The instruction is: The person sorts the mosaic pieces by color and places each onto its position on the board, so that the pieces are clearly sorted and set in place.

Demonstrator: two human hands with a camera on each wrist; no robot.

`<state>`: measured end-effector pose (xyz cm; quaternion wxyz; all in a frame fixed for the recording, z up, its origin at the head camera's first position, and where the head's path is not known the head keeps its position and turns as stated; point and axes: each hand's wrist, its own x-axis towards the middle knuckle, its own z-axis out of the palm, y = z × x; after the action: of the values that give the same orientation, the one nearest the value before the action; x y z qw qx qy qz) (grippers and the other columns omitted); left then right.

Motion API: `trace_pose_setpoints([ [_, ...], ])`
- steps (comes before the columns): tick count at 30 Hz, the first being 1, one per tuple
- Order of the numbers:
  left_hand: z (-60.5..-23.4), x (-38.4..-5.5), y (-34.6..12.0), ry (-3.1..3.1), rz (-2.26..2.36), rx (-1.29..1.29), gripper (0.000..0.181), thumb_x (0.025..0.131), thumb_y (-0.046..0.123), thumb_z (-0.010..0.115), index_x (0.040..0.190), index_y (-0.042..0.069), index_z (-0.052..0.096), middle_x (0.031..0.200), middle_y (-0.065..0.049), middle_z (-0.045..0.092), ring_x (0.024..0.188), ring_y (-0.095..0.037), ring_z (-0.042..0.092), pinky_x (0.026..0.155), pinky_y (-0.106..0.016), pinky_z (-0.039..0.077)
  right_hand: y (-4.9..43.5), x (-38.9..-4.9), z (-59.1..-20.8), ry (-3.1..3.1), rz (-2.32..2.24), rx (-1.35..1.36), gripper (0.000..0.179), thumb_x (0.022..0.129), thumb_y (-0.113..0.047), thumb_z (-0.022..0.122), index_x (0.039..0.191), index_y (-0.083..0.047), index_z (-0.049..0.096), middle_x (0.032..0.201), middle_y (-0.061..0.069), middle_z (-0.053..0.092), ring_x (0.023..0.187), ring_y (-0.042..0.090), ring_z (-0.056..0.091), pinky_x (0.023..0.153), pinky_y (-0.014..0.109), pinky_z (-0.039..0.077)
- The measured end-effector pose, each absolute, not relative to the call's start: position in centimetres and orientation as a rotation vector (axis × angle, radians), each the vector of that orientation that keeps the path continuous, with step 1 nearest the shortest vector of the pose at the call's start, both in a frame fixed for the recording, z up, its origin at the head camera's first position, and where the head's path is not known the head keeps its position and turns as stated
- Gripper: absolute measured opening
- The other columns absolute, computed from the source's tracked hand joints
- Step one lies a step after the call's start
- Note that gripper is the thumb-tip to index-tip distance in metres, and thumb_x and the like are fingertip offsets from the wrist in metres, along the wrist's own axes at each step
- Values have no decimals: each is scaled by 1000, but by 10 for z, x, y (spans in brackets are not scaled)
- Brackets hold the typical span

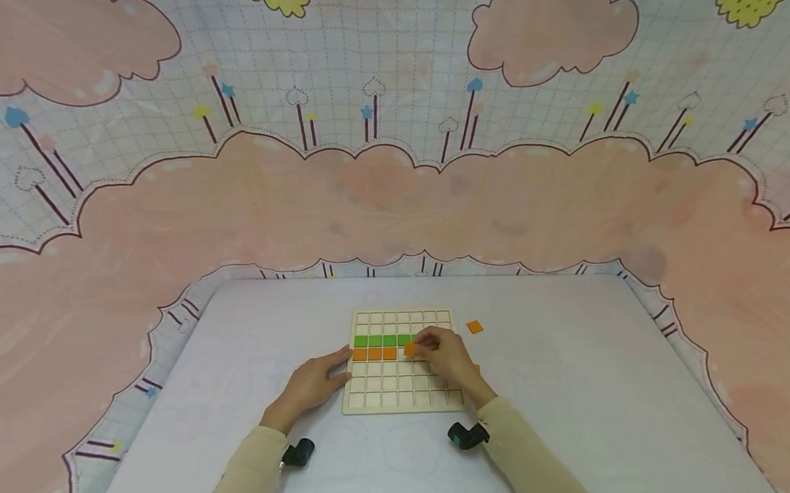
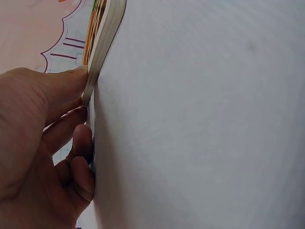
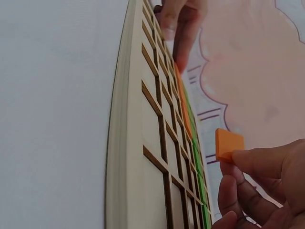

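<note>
A pale wooden grid board lies flat on the white table, divided into small square cells. One row holds several green tiles; in the row just nearer, three orange tiles sit side by side from the left edge. My right hand pinches a square orange tile between thumb and fingers, over the orange row to the right of those three. My left hand rests at the board's left edge, thumb and forefinger extended and touching its side.
A loose orange tile lies right of the board, and another shows partly behind my right wrist. Black wrist cameras sit under both sleeves. A cloud-patterned cloth stands behind the white table.
</note>
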<state>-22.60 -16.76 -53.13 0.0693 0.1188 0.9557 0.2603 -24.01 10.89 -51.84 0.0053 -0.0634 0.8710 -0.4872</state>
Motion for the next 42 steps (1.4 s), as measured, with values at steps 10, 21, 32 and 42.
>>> trace_pose_setpoints([
  [10, -534, -227, -169, 2868, 793, 366, 52, 94, 27, 66, 144, 18, 52, 152, 3, 47, 140, -33, 45, 113, -56, 38, 99, -245, -521, 2732, -1497, -181, 10, 88, -4, 69, 95, -10, 71, 88, 2, 70, 78, 13, 61, 73, 27, 54],
  [21, -531, -229, -169, 2868, 784, 370, 52, 95, 28, 65, 144, 18, 51, 152, 2, 47, 139, -33, 46, 113, -56, 39, 93, -250, -528, 2807, -1406, -143, 8, 87, -7, 70, 92, -13, 72, 83, 0, 68, 74, 12, 58, 70, 26, 49],
  [32, -531, -230, -171, 2867, 779, 365, 52, 94, 28, 65, 143, 19, 52, 152, 2, 47, 139, -34, 46, 113, -56, 38, 88, -249, -526, 2844, -1310, -110, 9, 87, -8, 70, 91, -15, 72, 87, 0, 70, 78, 14, 58, 74, 31, 51],
  [42, -531, -233, -172, 2866, 776, 375, 52, 94, 28, 66, 144, 19, 52, 152, 3, 47, 139, -32, 46, 113, -55, 38, 87, -251, -527, 2886, -1226, -111, 14, 85, -10, 72, 98, -14, 76, 86, -2, 69, 75, 12, 56, 68, 26, 48],
])
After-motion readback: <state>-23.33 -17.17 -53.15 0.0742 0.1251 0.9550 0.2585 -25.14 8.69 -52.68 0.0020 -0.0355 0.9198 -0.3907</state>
